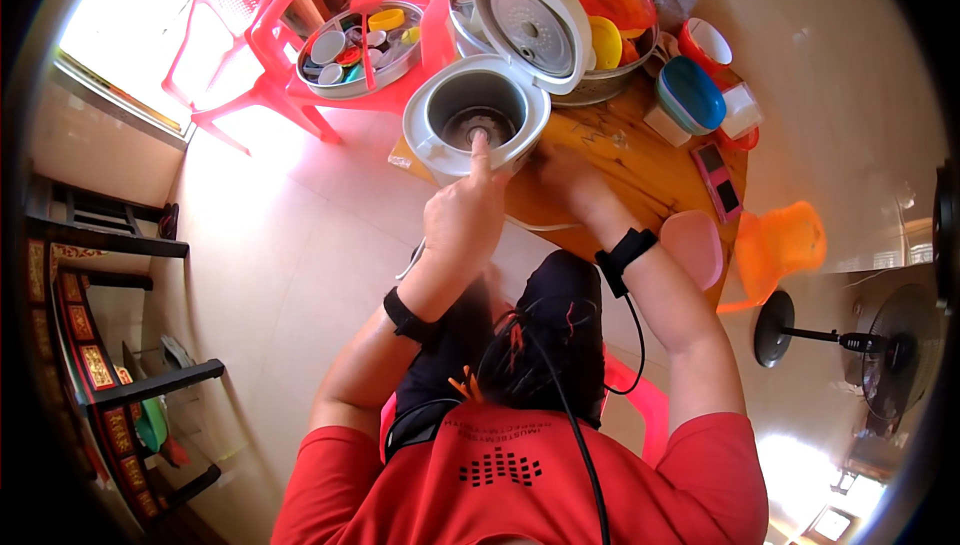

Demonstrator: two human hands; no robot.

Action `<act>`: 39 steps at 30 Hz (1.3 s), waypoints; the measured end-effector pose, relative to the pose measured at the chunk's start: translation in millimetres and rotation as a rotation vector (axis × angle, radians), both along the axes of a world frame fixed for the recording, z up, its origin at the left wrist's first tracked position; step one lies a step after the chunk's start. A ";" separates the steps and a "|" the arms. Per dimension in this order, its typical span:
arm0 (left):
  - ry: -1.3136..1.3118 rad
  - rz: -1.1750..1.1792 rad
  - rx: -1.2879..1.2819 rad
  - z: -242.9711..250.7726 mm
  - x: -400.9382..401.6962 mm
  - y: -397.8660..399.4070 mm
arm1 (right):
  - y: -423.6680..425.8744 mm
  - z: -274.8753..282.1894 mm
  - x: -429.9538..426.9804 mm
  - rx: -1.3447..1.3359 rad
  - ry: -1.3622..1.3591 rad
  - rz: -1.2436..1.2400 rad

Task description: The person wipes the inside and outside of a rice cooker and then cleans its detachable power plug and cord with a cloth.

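Observation:
A white rice cooker (420, 121) stands at the table's near left edge, its lid (529, 24) raised and leaning back. No inner pot sits inside; the bare grey well (480, 87) and its round centre piece show. My left hand (463, 219) is at the cooker's front, index finger stretched over the rim toward that centre piece. I cannot tell whether the fingertip touches it. The other fingers are curled under, with nothing visible in them. Motion blurs my right hand (566, 177), which is low beside the cooker's right side; its fingers are unclear.
Behind the cooker, a large metal basin (592, 87) holds colourful plastic bowls. A round tray (360, 87) of small containers rests on a pink plastic chair (300, 91). Right on the wooden table (630, 170) are a blue container (690, 95), a pink-cased device (718, 181) and a pink lid (691, 245).

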State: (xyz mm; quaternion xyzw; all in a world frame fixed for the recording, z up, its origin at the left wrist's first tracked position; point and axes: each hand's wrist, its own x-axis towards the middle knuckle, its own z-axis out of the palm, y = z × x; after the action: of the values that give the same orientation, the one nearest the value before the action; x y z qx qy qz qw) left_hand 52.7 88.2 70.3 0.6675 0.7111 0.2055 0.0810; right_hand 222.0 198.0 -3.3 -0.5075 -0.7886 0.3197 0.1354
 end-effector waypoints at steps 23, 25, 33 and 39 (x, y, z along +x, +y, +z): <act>0.047 0.075 -0.082 3.6 -1.4 1.7 | -10.6 -25.0 13.6 -0.143 0.156 -0.041; -0.161 0.010 0.077 -3.8 -2.5 -1.9 | -14.2 -8.9 34.1 -0.186 0.055 -0.024; -0.831 -0.134 -0.347 75.1 -11.2 -28.8 | -59.0 35.1 75.5 -0.391 1.631 -0.426; -0.937 -0.128 -0.454 68.3 -10.8 -21.4 | -93.3 31.4 95.7 -0.266 1.603 -0.627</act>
State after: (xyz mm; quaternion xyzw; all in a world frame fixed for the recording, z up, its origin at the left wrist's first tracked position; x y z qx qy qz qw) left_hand 41.9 66.8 138.6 0.5116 0.5830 0.3173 0.5456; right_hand 317.7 104.7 28.1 -0.3350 -0.2356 0.6181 0.6710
